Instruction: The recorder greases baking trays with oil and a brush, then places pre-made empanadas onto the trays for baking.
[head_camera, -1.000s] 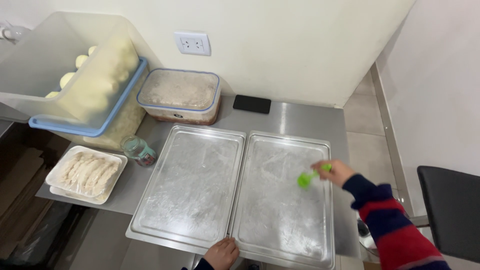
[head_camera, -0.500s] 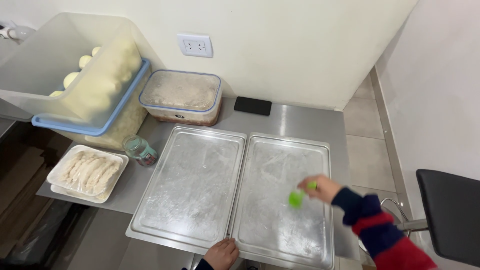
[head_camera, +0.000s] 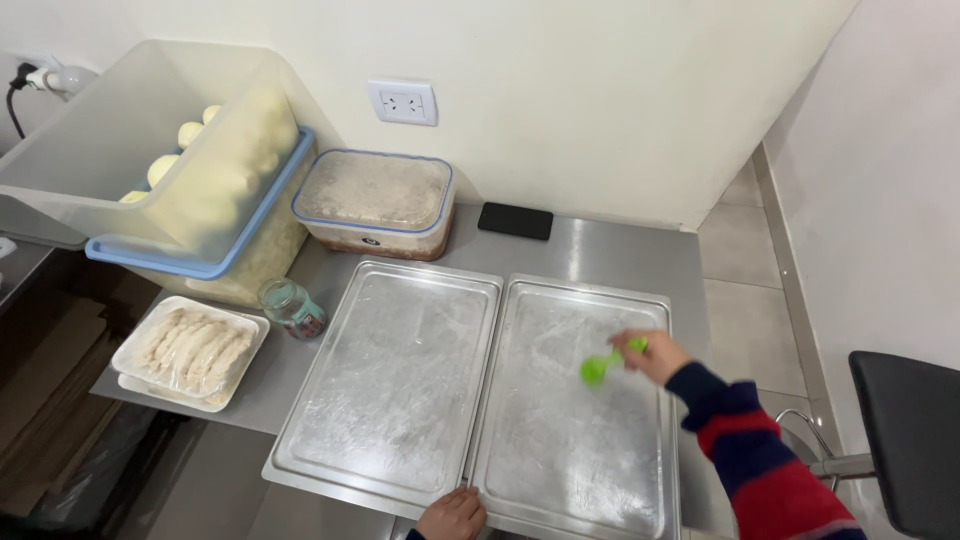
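Over the right tray (head_camera: 560, 460), green tool (head_camera: 603, 365) clamped in right hand (head_camera: 652, 355) fingers, head jutting left beyond them

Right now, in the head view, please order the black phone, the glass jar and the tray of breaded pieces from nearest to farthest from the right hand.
1. Black phone, behind the baking trays, near the wall.
2. Glass jar, left of the baking trays.
3. Tray of breaded pieces, far left edge.

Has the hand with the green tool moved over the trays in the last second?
Yes. The right hand with the green tool swung from the right tray's far right rim down toward its middle, then partway back up; the tray itself stayed put.
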